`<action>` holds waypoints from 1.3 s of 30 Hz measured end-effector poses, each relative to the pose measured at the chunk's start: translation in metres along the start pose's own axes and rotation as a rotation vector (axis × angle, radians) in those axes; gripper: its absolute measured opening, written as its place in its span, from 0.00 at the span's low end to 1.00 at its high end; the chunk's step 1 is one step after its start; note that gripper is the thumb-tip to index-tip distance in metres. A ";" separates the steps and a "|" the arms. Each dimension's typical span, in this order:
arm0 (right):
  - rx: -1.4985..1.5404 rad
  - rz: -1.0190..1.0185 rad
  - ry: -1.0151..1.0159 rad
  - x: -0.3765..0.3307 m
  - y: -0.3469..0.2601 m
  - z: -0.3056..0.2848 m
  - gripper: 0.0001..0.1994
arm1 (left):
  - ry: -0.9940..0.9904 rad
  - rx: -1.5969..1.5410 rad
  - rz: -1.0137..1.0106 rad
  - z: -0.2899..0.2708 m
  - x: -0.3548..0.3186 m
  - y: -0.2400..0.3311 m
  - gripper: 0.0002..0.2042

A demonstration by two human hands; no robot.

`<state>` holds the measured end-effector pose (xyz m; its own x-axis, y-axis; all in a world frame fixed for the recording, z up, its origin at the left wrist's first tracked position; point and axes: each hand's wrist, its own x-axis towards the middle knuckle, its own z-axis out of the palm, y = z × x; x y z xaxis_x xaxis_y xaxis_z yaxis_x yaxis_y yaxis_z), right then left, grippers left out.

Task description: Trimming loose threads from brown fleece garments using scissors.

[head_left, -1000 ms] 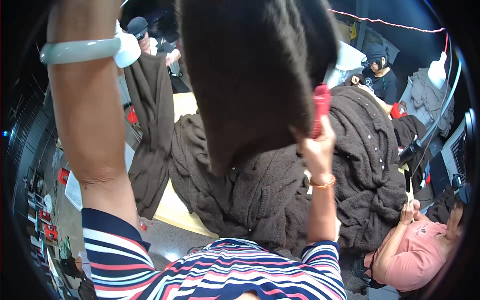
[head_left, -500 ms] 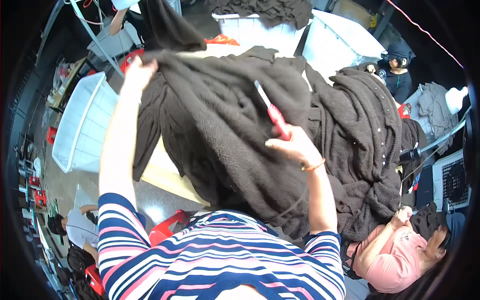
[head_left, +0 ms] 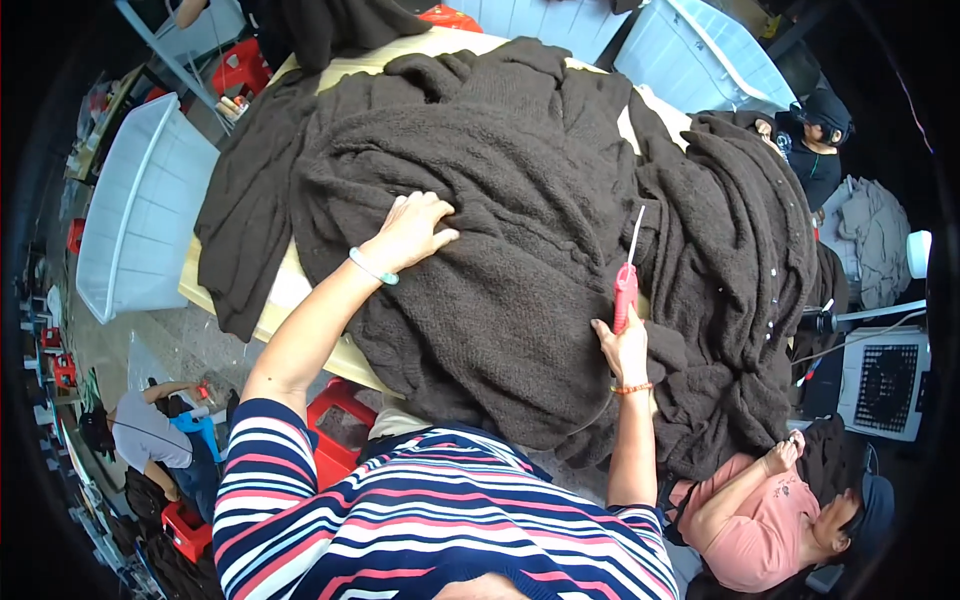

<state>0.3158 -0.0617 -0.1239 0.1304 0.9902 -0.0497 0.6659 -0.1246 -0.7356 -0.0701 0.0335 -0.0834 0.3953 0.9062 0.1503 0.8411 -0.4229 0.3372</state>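
Observation:
A large dark brown knitted garment lies spread in folds over a pale yellow table. My left hand, with a pale green bangle at the wrist, rests on the cloth left of its middle. Its fingers are slightly bent and the thumb stands apart. Closer to the garment's right side, my right hand is closed round a red-handled tool with a slim metal blade. The blade points away from me, above the cloth. What kind of tool it is I cannot make out.
More brown knitwear with small white dots is heaped at the right. Pale plastic bins stand at the left and far right. A person in pink sits close on my right. Near my left side is a red stool.
My left hand has come down from the far left onto the garment, which now lies flatter. My right hand has moved right and nearer with the red-handled tool.

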 end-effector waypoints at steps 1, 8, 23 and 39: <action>-0.118 0.034 0.008 0.001 0.002 0.003 0.26 | -0.059 -0.004 -0.021 0.004 -0.003 0.000 0.20; -0.042 0.082 -0.066 -0.036 -0.001 -0.032 0.23 | -0.288 0.026 -0.131 -0.044 -0.080 0.009 0.26; -0.188 -0.103 -0.395 -0.084 -0.012 -0.048 0.10 | -0.303 0.174 -0.162 -0.024 -0.146 0.050 0.25; -0.066 -0.340 -0.346 0.024 -0.026 -0.033 0.17 | 0.777 -0.636 -0.323 -0.008 -0.092 0.059 0.04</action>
<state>0.3260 -0.0373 -0.0835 -0.3465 0.9370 -0.0437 0.6750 0.2167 -0.7053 -0.0600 -0.0743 -0.0697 -0.3470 0.8256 0.4450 0.4272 -0.2833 0.8586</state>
